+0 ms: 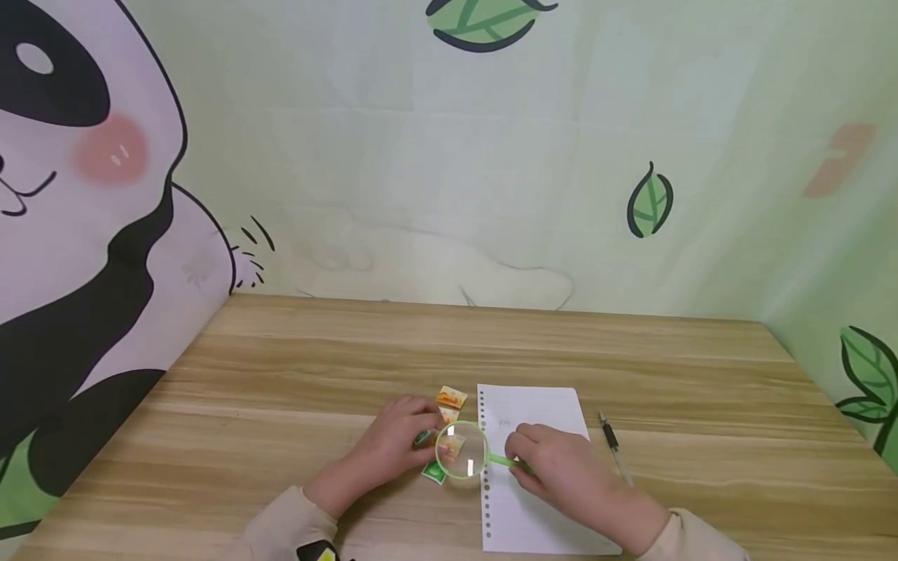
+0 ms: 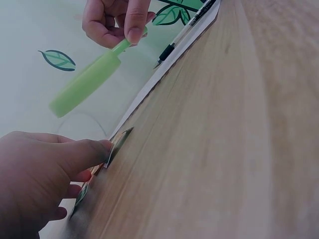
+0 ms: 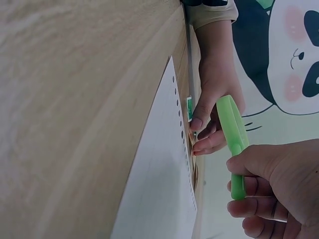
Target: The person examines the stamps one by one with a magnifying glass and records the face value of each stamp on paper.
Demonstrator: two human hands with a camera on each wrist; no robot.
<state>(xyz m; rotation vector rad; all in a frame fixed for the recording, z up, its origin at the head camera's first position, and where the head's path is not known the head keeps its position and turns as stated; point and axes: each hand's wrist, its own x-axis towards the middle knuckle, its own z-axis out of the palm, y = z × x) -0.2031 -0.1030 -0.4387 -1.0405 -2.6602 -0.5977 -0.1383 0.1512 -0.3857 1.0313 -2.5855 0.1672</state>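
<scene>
My right hand [image 1: 561, 467] grips the handle of a light green magnifying glass [image 3: 232, 122], holding it above the table. Its round lens lies over an orange-pink stamp [image 1: 450, 446] in the head view. Left of the lens, my left hand [image 1: 396, 432] is low over the table, its thumb and finger pinching the edge of a stamp [image 2: 117, 145]. A dark green piece [image 1: 423, 437] shows partly beneath those fingers. A bright green stamp [image 1: 434, 471] lies just below the hand, and an orange stamp [image 1: 451, 397] lies beyond it. Fingers hide part of another orange one.
A white punched-hole sheet [image 1: 533, 514] with faint handwriting lies under my right hand. To its right is a black-gripped pen [image 1: 609, 433]. The wooden table [image 1: 316, 343] meets a printed panda-and-leaf backdrop [image 1: 393, 179] at the back and sides.
</scene>
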